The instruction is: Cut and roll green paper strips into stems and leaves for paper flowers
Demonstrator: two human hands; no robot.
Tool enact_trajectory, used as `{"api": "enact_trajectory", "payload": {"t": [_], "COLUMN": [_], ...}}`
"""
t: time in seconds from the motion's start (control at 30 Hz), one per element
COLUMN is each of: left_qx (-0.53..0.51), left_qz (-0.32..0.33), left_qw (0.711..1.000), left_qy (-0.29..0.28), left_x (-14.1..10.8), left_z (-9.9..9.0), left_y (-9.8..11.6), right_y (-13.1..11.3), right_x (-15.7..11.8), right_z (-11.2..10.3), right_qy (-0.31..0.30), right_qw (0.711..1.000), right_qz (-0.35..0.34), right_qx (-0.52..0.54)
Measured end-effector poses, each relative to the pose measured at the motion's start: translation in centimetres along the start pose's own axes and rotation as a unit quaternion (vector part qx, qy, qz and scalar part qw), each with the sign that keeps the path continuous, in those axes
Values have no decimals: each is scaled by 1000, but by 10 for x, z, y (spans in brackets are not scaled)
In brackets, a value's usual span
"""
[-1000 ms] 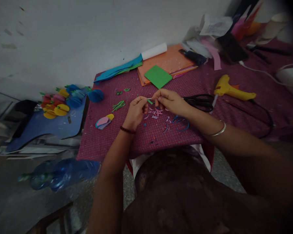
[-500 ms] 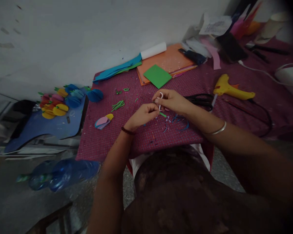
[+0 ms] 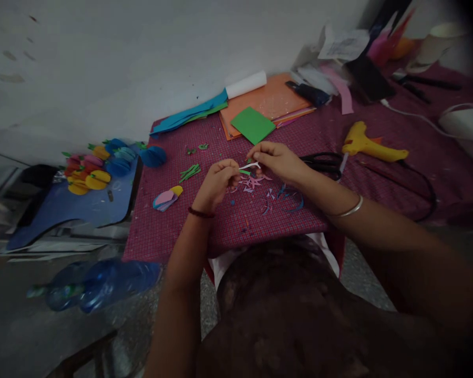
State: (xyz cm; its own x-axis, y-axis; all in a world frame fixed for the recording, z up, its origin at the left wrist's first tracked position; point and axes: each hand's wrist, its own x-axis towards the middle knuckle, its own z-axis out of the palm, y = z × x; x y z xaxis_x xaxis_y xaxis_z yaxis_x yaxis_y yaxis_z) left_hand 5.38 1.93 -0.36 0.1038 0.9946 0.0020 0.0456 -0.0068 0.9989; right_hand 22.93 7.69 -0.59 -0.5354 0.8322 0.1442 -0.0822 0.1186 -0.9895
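Between my hands, above the table, a narrow white strip (image 3: 252,165) is stretched out. The fingers of my left hand (image 3: 217,184) are pinched at its left end, close to a small green piece (image 3: 244,171); whether that piece is held too I cannot tell. My right hand (image 3: 279,158) has thumb and forefinger closed near the strip's other end. Pink and white scraps (image 3: 253,181) lie below the hands, with curled blue scraps (image 3: 294,202) nearer the front edge. To the left are thin green strips (image 3: 189,172) and a stack of coloured petal-shaped pieces (image 3: 166,198).
A green square sheet (image 3: 253,125) lies on orange sheets (image 3: 278,97) at the back. A yellow glue gun (image 3: 372,147) rests on the right, near black loops (image 3: 325,163). Round paper fruits (image 3: 98,179) sit on a blue board (image 3: 79,205) at left; plastic bottles (image 3: 106,283) lie below.
My left hand has drawn slightly left and up, away from the right. The white strip, curled upright before, now runs nearly level between the hands, and more pink scraps show beneath.
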Motion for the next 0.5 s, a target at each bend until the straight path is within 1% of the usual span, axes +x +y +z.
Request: {"api": "enact_trajectory", "payload": {"t": [0.07,0.13,0.2,0.27,0.33,0.43,0.5], "left_qx": [1,27,68,105,120,111,101], "left_qz": [9,20,41,70,88,85,81], "left_qw": [1000,999,996,991,986,987,988], "left_qy": [-1,9,29,54,73,80,81], "left_x": [0,0,0,0,-1,-2,-2], "left_z": [-1,-1,1,4,7,9,9], "left_y": [0,-2,-2,0,2,3,3], "right_y": [-4,-7,-6,-4,-1,1,2], "right_x": [-3,-5,-6,-6,-5,-4,-4], "right_z": [0,2,3,4,5,6,7], "right_qy": [-43,-84,-105,-105,-100,-92,-86], "right_qw": [999,996,993,992,992,993,992], "right_qz": [23,34,36,37,42,47,40], "right_qx": [1,-18,-44,-59,-61,-63,-82]}}
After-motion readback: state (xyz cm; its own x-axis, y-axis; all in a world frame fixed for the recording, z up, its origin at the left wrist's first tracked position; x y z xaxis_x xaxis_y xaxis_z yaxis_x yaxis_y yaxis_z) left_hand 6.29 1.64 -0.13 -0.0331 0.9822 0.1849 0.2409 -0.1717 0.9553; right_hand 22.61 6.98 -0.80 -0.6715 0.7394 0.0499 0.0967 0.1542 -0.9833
